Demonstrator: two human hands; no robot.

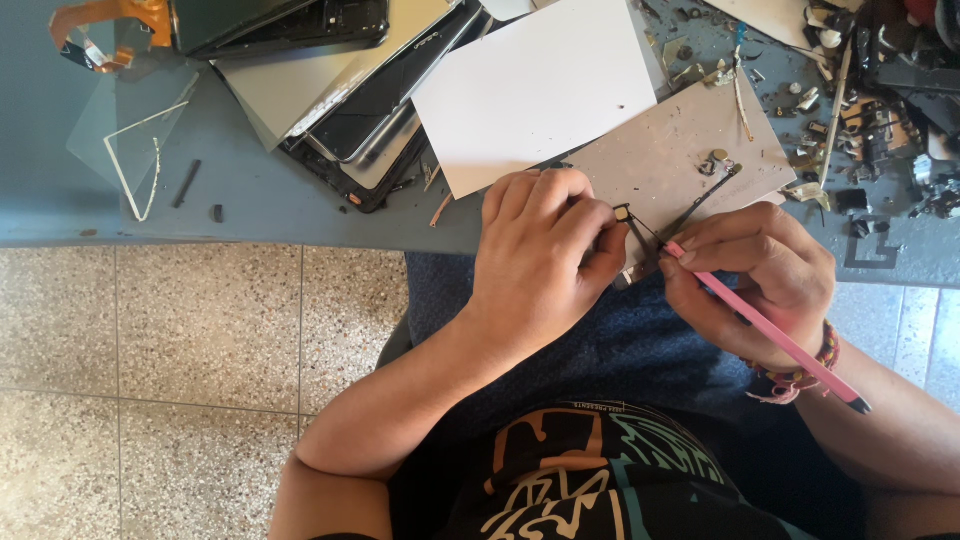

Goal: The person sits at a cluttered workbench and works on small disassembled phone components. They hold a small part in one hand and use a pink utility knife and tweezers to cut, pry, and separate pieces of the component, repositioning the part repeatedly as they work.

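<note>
Left hand [540,255] is pinching a small dark flex part [625,213] between closed fingertips, clamped on its squarish end, right at the table's near edge. Right hand [760,265] is gripping a pink tool [770,335] pen-style, fingers shut tight around it, tip end pointing toward the part just left of that grip (exact contact point too small to tell). A thin dark strip is running from the pinched part up and right past the right-hand grip. Beaded bracelet [800,375] is sitting on the right wrist. Under and beyond both grips a grey board [670,160] is lying on the blue table [250,200]; a white sheet [535,90] is overlapping it, just past the left grip. Farther left, stacked dark phone screens [350,90]. Far right, loose scrap parts [880,120].
</note>
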